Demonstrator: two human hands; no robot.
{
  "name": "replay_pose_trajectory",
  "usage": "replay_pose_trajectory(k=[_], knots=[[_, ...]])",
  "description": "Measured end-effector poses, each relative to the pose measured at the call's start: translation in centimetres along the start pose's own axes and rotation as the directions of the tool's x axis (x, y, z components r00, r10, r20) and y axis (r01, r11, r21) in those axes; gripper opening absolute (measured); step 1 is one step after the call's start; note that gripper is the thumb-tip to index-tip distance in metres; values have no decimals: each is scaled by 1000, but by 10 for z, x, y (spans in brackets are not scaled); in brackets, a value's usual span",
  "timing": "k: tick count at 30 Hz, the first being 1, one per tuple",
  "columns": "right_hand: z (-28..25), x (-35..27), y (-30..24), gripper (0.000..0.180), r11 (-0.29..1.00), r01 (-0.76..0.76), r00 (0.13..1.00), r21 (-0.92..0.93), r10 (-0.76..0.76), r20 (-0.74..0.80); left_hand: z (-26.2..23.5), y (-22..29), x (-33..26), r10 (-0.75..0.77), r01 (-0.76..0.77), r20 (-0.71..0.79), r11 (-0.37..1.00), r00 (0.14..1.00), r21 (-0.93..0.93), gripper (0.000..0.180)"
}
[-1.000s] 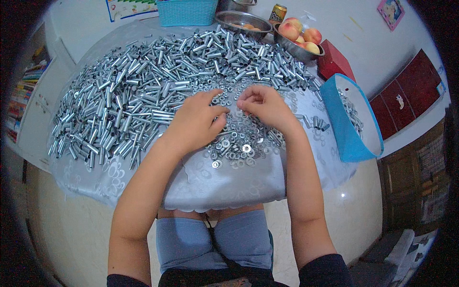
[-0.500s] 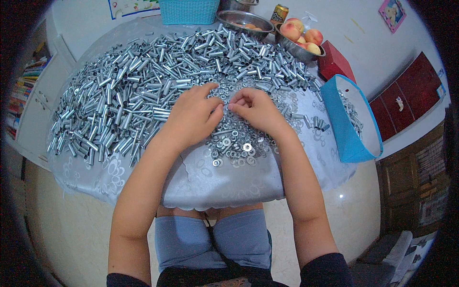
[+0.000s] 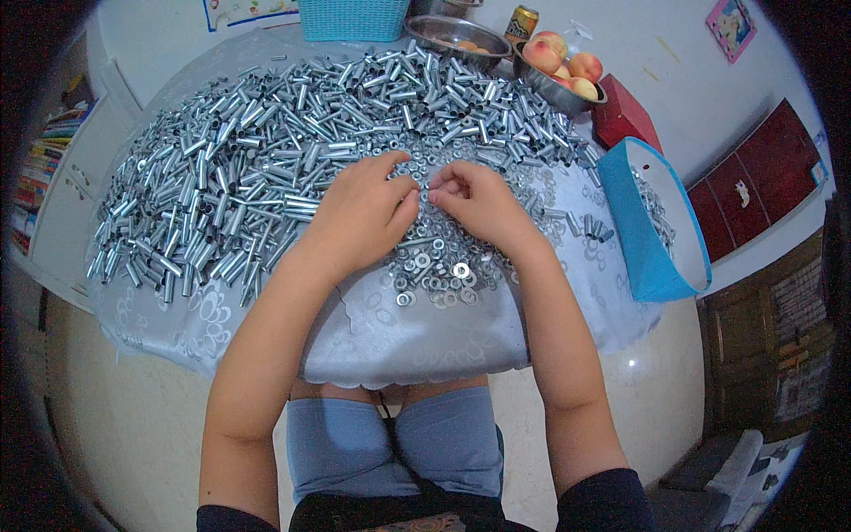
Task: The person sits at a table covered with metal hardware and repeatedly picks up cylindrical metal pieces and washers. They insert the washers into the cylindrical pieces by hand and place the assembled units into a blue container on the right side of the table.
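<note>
Over the near middle of the table, my left hand (image 3: 362, 211) bends its thumb and index finger together at the tips, while another finger stretches out above them. Facing it a short gap away, my right hand (image 3: 483, 206) has its thumb and fingertips pinched and the other fingers curled in. Whatever either pinch holds is too small to make out. Below and between the hands spreads a heap of small flat metal washers (image 3: 436, 270). A large pile of short shiny metal tubes (image 3: 257, 168) lies beyond and to the left of them.
On the right stands a blue fabric bin (image 3: 631, 222) with metal pieces inside. Farther back are a red box (image 3: 625, 115), a steel bowl of peaches (image 3: 567, 97), a can (image 3: 521, 25), another metal bowl (image 3: 434, 31) and a light-blue basket (image 3: 350, 22). A silvery patterned cloth (image 3: 408, 346) covers the table.
Both hands stay nearly in place over the washers, with only slight finger movement. The whole view has shifted a little.
</note>
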State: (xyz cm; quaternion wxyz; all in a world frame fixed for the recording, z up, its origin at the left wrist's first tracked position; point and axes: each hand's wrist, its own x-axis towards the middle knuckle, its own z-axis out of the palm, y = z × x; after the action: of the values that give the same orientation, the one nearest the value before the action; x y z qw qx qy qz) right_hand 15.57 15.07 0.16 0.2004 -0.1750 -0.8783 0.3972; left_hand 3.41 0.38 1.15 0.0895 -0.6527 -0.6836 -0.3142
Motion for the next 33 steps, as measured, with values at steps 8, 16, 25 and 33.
replay_pose_trajectory(k=[8, 16, 25, 33], knots=[[1, 1, 0, 14, 1000, -22, 999, -21, 23, 30, 0, -1, 0, 21, -21, -3, 1000, 1000, 10, 19], [-1, 1, 0, 14, 997, -38, 999, -70, 40, 36, 5, -4, -1, 47, -48, 8, 999, 999, 19, 20], [-11, -4, -8, 22, 987, 37, 996, -157, -23, 88, 4, -6, -2, 39, -39, 7, 999, 999, 22, 20], [-14, -6, -3, 27, 953, 122, 988, -279, -90, 125, 2, -2, -3, 39, -42, 81, 999, 996, 28, 23]])
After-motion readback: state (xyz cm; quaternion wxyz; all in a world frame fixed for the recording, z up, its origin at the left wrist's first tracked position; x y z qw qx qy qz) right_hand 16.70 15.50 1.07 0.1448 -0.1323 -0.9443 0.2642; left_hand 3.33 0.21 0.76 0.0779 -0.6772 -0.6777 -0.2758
